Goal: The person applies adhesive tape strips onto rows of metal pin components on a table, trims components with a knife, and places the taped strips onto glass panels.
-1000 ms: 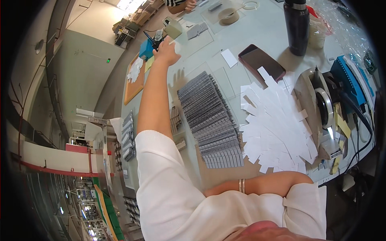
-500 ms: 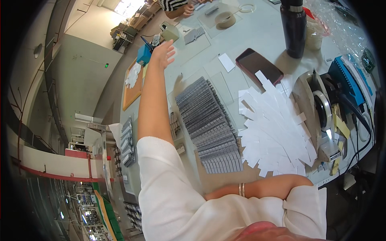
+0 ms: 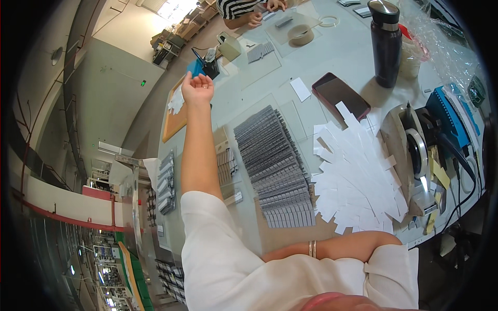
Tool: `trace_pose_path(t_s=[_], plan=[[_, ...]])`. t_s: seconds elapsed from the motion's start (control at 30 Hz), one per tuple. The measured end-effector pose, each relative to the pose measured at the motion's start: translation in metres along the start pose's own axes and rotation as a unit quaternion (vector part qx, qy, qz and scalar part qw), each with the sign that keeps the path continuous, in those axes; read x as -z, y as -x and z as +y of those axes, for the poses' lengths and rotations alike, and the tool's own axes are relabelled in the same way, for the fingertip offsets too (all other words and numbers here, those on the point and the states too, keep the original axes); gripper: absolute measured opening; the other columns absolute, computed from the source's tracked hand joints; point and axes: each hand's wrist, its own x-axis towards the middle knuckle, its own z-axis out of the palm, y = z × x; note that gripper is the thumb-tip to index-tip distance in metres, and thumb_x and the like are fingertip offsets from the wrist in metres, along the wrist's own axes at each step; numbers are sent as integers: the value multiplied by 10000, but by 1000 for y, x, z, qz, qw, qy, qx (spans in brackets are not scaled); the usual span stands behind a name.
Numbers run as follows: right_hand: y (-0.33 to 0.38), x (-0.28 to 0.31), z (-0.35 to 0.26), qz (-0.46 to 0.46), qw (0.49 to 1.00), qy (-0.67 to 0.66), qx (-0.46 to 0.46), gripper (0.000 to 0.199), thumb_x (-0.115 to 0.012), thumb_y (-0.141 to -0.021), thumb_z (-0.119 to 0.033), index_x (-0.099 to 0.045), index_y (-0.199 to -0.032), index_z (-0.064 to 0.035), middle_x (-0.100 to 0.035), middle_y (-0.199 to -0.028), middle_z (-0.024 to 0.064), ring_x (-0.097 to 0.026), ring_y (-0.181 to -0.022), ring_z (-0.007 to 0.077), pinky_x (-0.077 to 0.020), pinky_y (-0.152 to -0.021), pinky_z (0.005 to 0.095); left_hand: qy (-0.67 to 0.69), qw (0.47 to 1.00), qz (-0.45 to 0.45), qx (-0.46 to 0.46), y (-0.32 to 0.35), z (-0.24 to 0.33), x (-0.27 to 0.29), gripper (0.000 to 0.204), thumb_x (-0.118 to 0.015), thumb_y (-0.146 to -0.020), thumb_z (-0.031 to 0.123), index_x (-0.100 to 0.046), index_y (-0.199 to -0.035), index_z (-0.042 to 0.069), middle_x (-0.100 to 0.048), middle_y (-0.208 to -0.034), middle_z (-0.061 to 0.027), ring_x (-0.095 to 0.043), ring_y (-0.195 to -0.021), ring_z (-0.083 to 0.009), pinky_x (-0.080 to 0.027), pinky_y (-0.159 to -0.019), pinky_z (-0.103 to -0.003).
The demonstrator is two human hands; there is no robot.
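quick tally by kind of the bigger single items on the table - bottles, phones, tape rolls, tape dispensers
dark bottle: 1
phone, dark, lying flat: 1
tape rolls: 2, a brown one and a thin clear one
tape dispensers: 2, a large one and a small beige one
total: 6

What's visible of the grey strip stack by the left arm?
The grey strip stack is a long block of many thin, flat grey pieces laid overlapping in neat parallel rows, running diagonally across the table. It lies flat, right of the outstretched left forearm, with the fanned white paper slips on its right. No hand touches it.
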Motion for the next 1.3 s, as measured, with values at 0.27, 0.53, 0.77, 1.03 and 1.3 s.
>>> trace_pose_path(t_s=[0.27, 0.53, 0.77, 1.03, 1.3], plan=[[-25, 4, -7, 6, 1000, -15, 14, 490, -526, -998, -322, -541, -1332, 37, -595, -1325, 82, -539, -1197, 156, -445, -995, 321, -161, 982, 47, 90, -4, -11, 37, 239, -712, -860, 151, -543, -694, 124, -589, -738, -3, -599, -779, -183, -490, -809, -392], [-14, 6, 9, 21, 999, -17, 20, 488, -528, -996, -318, -542, -1330, 37, -597, -1321, 81, -540, -1196, 155, -445, -994, 321, -252, 956, -7, 153, -7, -28, 31, 110, -698, -882, 159, -596, -888, 117, -645, -880, -16, -630, -851, -179, -507, -852, -389], [-5, 4, 19, -2, 999, -35, 16, 485, -530, -995, -314, -544, -1329, 38, -600, -1318, 81, -541, -1194, 155, -446, -993, 321, -318, 934, -96, 127, -19, -39, -2, 640, -669, -879, 22, -344, -1396, 212, -641, -919, -23, -634, -785, -143, -533, -791, -370], [-7, -6, 35, -4, 998, -58, 27, 483, -532, -994, -310, -545, -1328, 38, -602, -1314, 80, -542, -1192, 154, -446, -992, 321, -317, 921, -129, 186, -14, -39, -14, 799, -698, -843, -26, -244, -1442, 244, -624, -932, -36, -627, -750, -144, -530, -774, -367], [-12, 0, 22, 7, 995, -93, 39, 480, -534, -993, -306, -547, -1326, 39, -604, -1310, 79, -542, -1191, 153, -447, -991, 321, -341, 918, -89, 180, -9, -44, -12, 116, -700, -851, 43, -628, -939, 64, -637, -851, -26, -617, -741, -133, -531, -772, -328]])
